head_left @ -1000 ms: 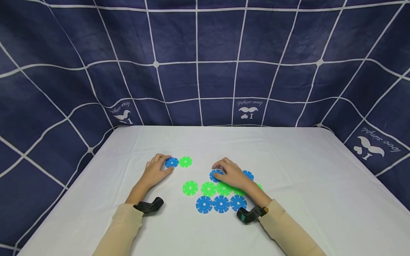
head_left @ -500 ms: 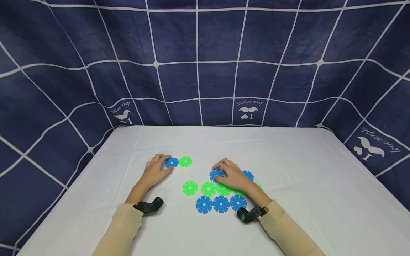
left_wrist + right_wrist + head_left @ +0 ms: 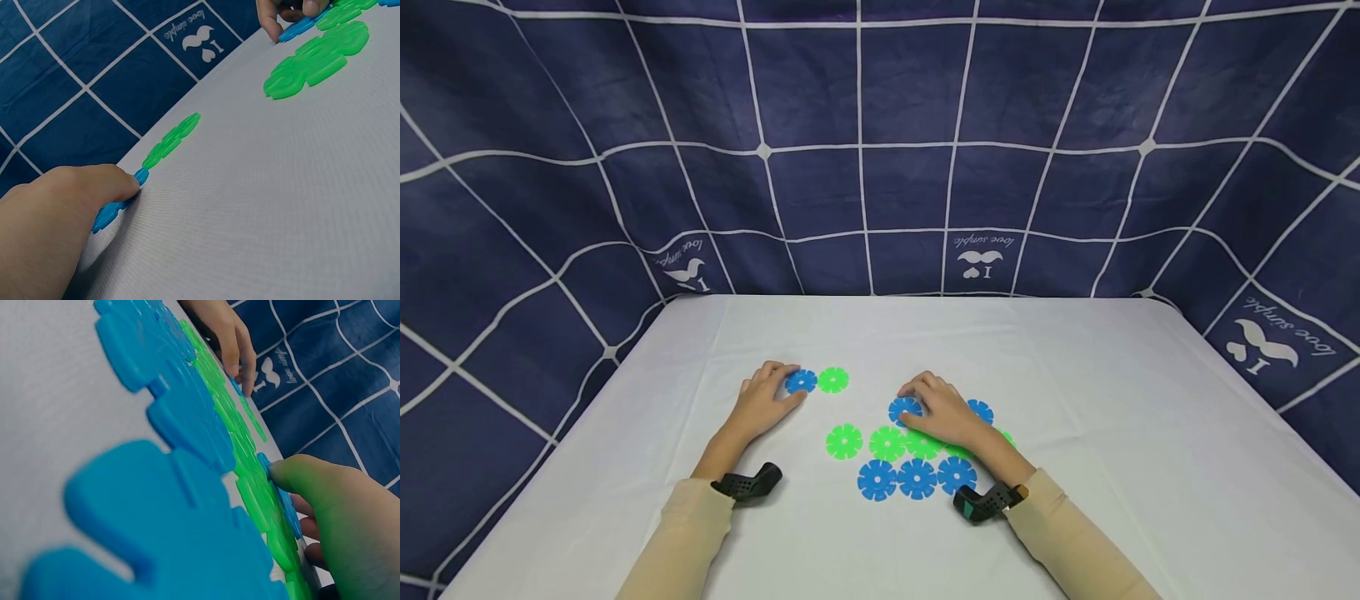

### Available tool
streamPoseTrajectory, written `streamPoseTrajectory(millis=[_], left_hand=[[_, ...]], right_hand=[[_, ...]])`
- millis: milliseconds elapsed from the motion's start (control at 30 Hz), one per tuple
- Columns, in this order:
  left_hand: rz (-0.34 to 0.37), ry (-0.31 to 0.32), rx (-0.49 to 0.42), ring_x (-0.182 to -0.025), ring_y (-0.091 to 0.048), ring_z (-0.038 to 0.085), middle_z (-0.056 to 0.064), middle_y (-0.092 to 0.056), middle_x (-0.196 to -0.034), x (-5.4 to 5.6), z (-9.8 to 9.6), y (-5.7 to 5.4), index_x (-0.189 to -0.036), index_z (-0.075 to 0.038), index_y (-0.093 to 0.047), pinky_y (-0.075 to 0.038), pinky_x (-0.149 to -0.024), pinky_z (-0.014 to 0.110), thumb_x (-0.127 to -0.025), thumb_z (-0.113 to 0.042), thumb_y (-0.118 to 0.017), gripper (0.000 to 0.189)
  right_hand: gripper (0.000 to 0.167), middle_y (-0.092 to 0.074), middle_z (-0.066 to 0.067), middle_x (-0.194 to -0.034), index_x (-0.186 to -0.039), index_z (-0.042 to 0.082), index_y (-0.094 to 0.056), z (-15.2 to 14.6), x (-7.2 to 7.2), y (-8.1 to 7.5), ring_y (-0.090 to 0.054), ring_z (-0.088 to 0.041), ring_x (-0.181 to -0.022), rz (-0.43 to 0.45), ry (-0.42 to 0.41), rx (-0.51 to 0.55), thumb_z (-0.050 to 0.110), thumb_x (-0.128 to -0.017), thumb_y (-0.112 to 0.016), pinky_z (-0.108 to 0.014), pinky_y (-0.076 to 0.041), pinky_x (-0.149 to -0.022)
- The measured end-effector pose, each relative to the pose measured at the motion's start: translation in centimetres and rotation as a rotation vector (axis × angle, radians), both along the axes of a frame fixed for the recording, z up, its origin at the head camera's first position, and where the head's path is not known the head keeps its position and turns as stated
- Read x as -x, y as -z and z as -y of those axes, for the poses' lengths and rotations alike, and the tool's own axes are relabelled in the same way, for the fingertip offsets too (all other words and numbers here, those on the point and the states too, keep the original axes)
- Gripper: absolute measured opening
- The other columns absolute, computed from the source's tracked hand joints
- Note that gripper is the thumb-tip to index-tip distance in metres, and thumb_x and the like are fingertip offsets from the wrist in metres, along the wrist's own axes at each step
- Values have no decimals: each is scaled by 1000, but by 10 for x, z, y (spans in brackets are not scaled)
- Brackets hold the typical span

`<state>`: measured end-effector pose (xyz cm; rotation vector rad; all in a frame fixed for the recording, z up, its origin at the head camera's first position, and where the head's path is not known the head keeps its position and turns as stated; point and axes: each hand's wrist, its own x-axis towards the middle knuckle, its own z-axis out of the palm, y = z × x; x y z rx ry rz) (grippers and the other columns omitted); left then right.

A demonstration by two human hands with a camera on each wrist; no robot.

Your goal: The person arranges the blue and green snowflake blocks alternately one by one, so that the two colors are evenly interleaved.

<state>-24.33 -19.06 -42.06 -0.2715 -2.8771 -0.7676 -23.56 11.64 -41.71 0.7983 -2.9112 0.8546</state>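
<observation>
My left hand [image 3: 763, 396] holds a flat blue notched building disc [image 3: 801, 382] by its edges, finger at the far side and thumb at the near side. A green notched disc [image 3: 832, 380] lies just right of it. Farther right, my right hand [image 3: 947, 412] spans another blue disc [image 3: 903, 410], its thumb [image 3: 290, 474] on the disc's edge. Beneath and in front of that hand runs a row of green discs [image 3: 887, 443], partly hidden by the hand and forearm. Nearer still lie blue discs [image 3: 917, 478] in a row.
A single green disc [image 3: 844, 442] lies left of the green row. One more blue disc [image 3: 981, 411] shows behind the right wrist. White cloth [image 3: 1075, 367] covers the table, and a dark blue gridded curtain [image 3: 910, 192] surrounds its back and sides.
</observation>
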Motion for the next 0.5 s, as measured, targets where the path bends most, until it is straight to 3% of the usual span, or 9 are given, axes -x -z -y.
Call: streamPoseTrajectory(millis=[500], left_hand=[[-8, 7, -3, -116, -43, 34, 17, -46, -123, -1, 1, 0, -128, -7, -49, -28, -88, 48, -84, -35, -59, 53]], right_hand=[[36, -54, 0, -111, -113, 18, -55, 0, 2, 3, -50, -17, -104, -15, 3, 43, 36, -82, -62, -40, -35, -91]])
